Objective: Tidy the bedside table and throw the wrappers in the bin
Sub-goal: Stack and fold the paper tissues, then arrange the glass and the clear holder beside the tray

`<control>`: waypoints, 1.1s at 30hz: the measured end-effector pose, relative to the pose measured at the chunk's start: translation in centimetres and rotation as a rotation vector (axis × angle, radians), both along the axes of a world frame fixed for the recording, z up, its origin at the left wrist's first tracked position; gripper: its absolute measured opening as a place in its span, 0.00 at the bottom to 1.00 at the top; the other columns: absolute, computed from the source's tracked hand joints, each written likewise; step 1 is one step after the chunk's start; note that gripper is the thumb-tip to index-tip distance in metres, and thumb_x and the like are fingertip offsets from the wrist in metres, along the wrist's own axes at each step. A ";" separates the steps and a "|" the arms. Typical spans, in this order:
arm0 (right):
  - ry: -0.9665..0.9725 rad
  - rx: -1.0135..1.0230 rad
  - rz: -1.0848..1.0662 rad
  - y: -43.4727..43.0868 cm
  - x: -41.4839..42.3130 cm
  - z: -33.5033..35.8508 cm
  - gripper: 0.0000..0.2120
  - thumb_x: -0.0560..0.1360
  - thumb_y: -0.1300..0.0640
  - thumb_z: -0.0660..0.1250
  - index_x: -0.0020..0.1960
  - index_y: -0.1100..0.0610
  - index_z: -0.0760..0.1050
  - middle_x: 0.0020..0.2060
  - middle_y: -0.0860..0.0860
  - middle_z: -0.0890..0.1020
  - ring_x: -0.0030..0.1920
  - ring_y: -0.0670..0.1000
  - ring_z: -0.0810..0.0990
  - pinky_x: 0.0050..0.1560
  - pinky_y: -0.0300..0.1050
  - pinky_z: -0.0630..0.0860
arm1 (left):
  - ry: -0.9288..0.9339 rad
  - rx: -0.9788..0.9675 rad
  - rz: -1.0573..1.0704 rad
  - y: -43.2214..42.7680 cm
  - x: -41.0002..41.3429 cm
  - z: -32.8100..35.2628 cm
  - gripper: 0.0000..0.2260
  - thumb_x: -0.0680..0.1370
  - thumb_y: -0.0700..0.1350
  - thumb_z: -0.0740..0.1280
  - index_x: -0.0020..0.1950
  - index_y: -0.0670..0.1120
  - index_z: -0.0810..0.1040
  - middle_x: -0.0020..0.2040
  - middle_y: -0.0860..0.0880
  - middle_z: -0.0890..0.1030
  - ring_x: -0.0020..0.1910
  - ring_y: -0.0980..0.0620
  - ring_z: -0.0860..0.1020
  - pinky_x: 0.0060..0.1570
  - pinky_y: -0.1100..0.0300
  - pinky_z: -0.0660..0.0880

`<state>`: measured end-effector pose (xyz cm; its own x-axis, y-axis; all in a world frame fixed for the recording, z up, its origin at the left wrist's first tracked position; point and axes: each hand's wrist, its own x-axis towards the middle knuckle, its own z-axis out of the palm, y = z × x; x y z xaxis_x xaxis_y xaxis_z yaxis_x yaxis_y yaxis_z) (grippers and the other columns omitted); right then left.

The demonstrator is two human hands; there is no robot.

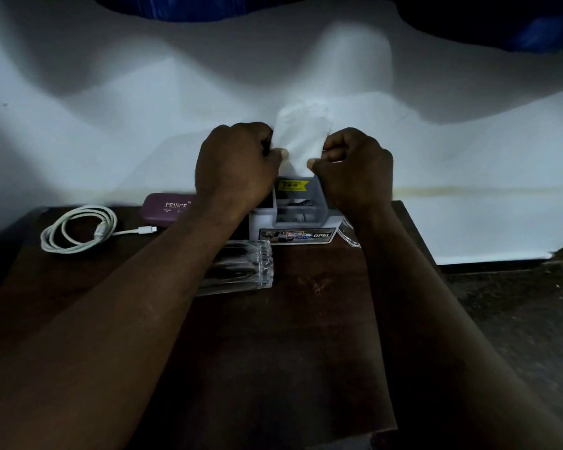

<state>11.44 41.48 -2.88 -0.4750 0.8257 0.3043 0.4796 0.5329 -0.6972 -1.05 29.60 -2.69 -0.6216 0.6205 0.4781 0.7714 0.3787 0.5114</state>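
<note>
Both hands hold a white paper-like wrapper point(301, 134) upright above the back of the dark wooden bedside table point(293, 336). My left hand point(236, 167) pinches its left edge and my right hand point(355, 167) pinches its right edge. Directly below the wrapper stands a small grey and white plastic organiser box point(298, 216) with a yellow label and an "OPEL" sticker. A clear plastic wrapper point(241, 271) lies on the table in front of the box, partly under my left forearm. Another bit of clear plastic point(348, 235) shows beside my right wrist.
A coiled white charging cable point(78, 228) lies at the table's back left. A purple case point(168, 209) marked "PRINCE" rests behind it, next to my left wrist. A white sheet point(143, 108) rises behind the table. Dark floor point(517, 303) lies to the right.
</note>
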 end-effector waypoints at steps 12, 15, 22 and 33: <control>-0.002 0.014 -0.005 0.3 -0.3 -0.5 0.13 0.70 0.53 0.80 0.46 0.47 0.76 0.37 0.43 0.82 0.43 0.47 0.83 0.40 0.32 0.68 | -0.054 -0.040 -0.050 -0.3 -0.2 -0.1 0.16 0.76 0.57 0.73 0.36 0.50 0.73 0.32 0.52 0.77 0.38 0.46 0.77 0.37 0.58 0.66; 0.005 0.047 0.001 0.2 -0.4 -0.5 0.12 0.70 0.53 0.80 0.47 0.48 0.77 0.38 0.44 0.82 0.42 0.48 0.82 0.39 0.33 0.69 | -0.045 0.009 -0.050 -0.3 0.0 0.0 0.12 0.74 0.54 0.75 0.41 0.47 0.78 0.38 0.49 0.83 0.42 0.44 0.81 0.41 0.54 0.75; -0.011 0.048 -0.022 0.1 -0.1 -0.6 0.11 0.69 0.52 0.80 0.46 0.49 0.79 0.37 0.45 0.83 0.43 0.49 0.83 0.43 0.38 0.71 | -0.005 -0.032 -0.005 -0.2 0.0 -0.1 0.13 0.74 0.54 0.75 0.41 0.48 0.77 0.40 0.47 0.84 0.45 0.40 0.81 0.45 0.51 0.77; 0.022 0.012 -0.010 -0.7 0.3 0.7 0.15 0.71 0.50 0.79 0.54 0.52 0.79 0.36 0.40 0.80 0.46 0.47 0.83 0.46 0.39 0.72 | -0.059 -0.096 -0.070 -0.7 0.5 0.4 0.14 0.72 0.54 0.76 0.43 0.51 0.72 0.43 0.47 0.84 0.45 0.41 0.80 0.41 0.55 0.73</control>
<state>11.70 40.74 -2.14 -0.4595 0.8267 0.3247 0.4701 0.5365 -0.7008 -0.56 28.87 -2.25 -0.6007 0.7044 0.3782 0.7672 0.3748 0.5204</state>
